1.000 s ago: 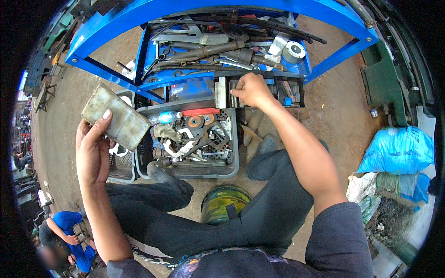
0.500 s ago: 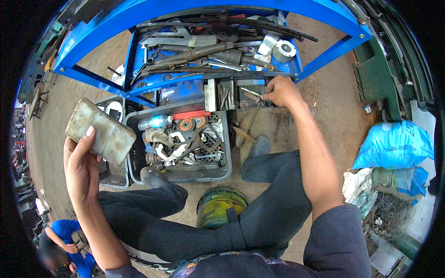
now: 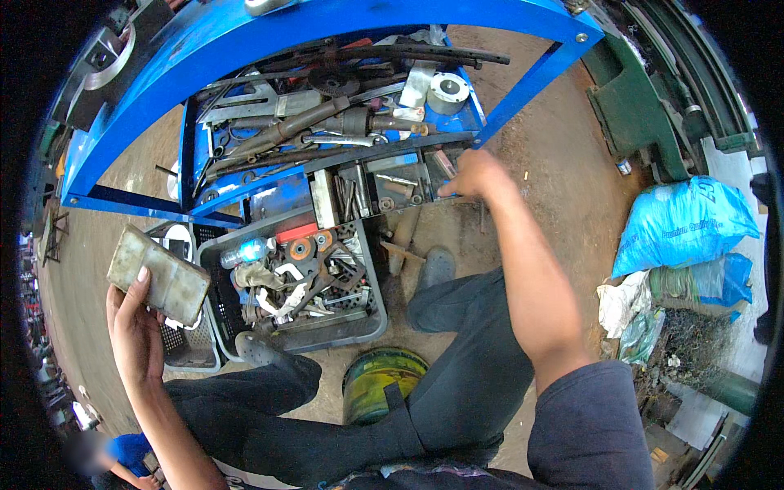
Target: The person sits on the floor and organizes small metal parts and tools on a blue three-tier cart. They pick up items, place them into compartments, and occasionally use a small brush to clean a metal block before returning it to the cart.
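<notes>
While the person sat on the dirt floor before the blue frame (image 3: 343, 24), the left hand (image 3: 135, 331) held a flat, grimy grey block (image 3: 159, 276) up beside the knee, its grip clamped on the block's lower edge with the thumb over the face. The right hand (image 3: 474, 175) reached into the small divided metal tray (image 3: 384, 186) on the frame's lower shelf; its fingers were curled down among the compartments, but whether that grip had closed on anything could not be told. Judged risks: the block was pinched near one end only and could tip out onto the dark grey crate (image 3: 306, 286) of scrap fittings below; the reaching fingers worked among crowded bars and edges, so a nick or a snag looked possible; the sleeve might drag loose pieces off the tray. Count: one block, one tray, two crates (the dark one and a paler crate (image 3: 192, 347) just beside it), one green-and-yellow can (image 3: 380, 384) between the legs, two blue sacks (image 3: 686, 224) well apart to the right.
</notes>
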